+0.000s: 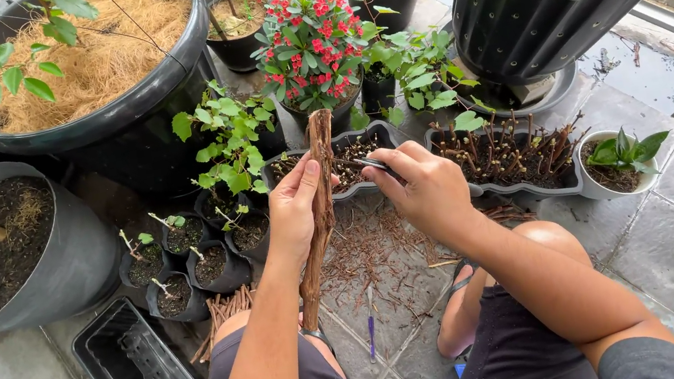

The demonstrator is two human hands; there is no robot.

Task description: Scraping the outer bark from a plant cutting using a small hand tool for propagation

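Nearest me, my knees frame a paved floor littered with brown shavings (pixel 375 256), a purple-handled tool (pixel 372 334) lying among them. My left hand (pixel 293 210) is wrapped around a long brown branch cutting (pixel 321 219), thumb on its front; the stick's long axis runs nearly upright, its low end by my left knee and its top leaning away from me. My right hand (pixel 425 189) sits just to the right of it, fingers pinched on a small dark blade (pixel 376 165) that points left at the upper part of the stick. Beyond them stand a grey trough (pixel 382 130) of soil and a red-flowered plant (pixel 308 36).
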